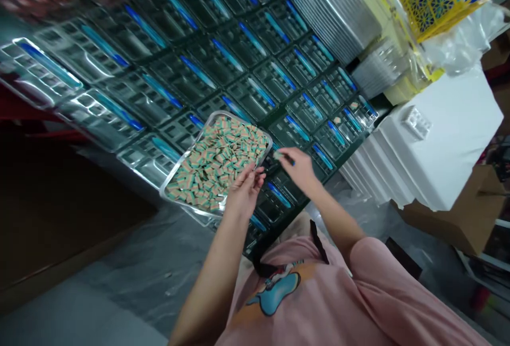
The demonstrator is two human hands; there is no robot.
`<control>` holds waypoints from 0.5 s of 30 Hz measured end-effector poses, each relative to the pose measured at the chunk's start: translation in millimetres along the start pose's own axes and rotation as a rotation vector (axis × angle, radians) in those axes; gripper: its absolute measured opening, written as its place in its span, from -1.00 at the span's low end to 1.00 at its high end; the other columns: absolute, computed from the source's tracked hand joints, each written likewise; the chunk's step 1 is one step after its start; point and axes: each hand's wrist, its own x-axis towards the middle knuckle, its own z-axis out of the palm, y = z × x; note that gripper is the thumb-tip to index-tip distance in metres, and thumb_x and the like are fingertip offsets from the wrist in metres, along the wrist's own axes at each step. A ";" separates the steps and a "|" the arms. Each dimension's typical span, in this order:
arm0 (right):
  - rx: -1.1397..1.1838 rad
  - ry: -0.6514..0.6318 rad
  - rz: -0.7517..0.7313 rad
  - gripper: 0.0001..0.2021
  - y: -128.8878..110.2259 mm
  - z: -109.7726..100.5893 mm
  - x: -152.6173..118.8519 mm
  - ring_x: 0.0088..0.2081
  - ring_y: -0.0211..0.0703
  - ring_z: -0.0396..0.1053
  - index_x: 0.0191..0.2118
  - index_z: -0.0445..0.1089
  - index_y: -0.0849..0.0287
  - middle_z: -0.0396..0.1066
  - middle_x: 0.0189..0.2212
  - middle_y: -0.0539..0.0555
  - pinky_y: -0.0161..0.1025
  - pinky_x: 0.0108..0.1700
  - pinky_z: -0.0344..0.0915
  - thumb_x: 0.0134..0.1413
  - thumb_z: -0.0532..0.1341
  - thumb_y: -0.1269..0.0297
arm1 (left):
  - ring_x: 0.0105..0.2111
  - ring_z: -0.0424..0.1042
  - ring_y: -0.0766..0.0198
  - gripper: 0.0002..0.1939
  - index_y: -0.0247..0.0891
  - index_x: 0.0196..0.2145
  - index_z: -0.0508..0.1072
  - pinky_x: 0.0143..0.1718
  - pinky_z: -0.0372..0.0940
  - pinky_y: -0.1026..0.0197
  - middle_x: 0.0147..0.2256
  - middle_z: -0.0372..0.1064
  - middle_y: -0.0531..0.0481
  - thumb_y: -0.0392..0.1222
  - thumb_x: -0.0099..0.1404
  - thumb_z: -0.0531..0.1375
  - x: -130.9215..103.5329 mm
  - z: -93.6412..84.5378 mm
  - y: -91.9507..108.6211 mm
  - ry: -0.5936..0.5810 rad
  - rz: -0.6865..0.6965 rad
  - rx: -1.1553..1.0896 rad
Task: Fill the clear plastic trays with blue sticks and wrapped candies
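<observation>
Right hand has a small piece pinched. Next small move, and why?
Likely lower the small piece into a nearby blister tray: the right hand pinches it just past the heaped tray, and two farther blister trays each seem to hold one.

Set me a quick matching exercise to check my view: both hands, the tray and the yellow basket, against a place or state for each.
Things
1. Left hand
2. Right hand
3. Tray
4. Yellow basket

Places and states
A. At the top right of the picture, beside crumpled clear plastic
B. At the tray's edge nearest the person
C. Full of tan-and-green pieces
D. Fingertips pinched on a small item, off the tray's right side

Pairs: 1-B, 2-D, 3-C, 4-A
</observation>
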 end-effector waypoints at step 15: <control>-0.425 -0.126 0.352 -0.88 129.5 -112.4 68.2 -0.30 -0.21 0.41 -0.25 0.50 0.18 0.50 -0.37 0.03 -0.25 -0.12 0.29 0.05 0.25 0.37 | -0.36 0.46 0.38 -0.66 -0.24 -0.21 0.57 -0.32 0.32 0.33 -0.30 0.53 -0.06 -0.17 0.02 0.42 0.1 41.6 -25.6 0.061 0.021 -0.071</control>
